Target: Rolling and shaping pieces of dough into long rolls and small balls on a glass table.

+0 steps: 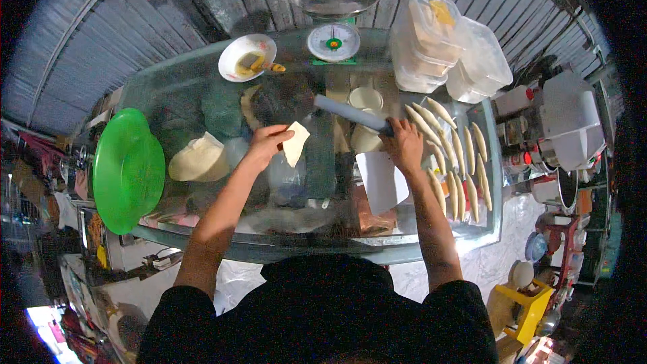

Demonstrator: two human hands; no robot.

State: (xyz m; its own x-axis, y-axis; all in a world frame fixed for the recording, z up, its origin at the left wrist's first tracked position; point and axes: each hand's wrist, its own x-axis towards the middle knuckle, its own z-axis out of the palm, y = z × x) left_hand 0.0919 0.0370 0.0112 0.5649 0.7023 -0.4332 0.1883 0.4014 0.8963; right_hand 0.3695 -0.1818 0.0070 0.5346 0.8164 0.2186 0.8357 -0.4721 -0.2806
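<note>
My left hand [265,145] pinches a small flat piece of pale dough [295,144] between thumb and fingers, held over the middle of the glass table [310,221]. My right hand [405,143] is closed around one end of a grey rolling pin [350,115], which points up and to the left. Just right of that hand lie several long, tapered dough rolls [471,194] in loose rows. A larger lump of dough [200,160] rests on the table to the left. Below the rolling pin, a white sheet [381,183] lies close to my right wrist.
A green plastic basin [127,172] stands at the left edge. Along the back are a white bowl [233,47] with yellow liquid and a brush, a dial scale [333,43] with a metal pan, and stacked clear containers [482,61]. A yellow stool [532,310] is at the lower right.
</note>
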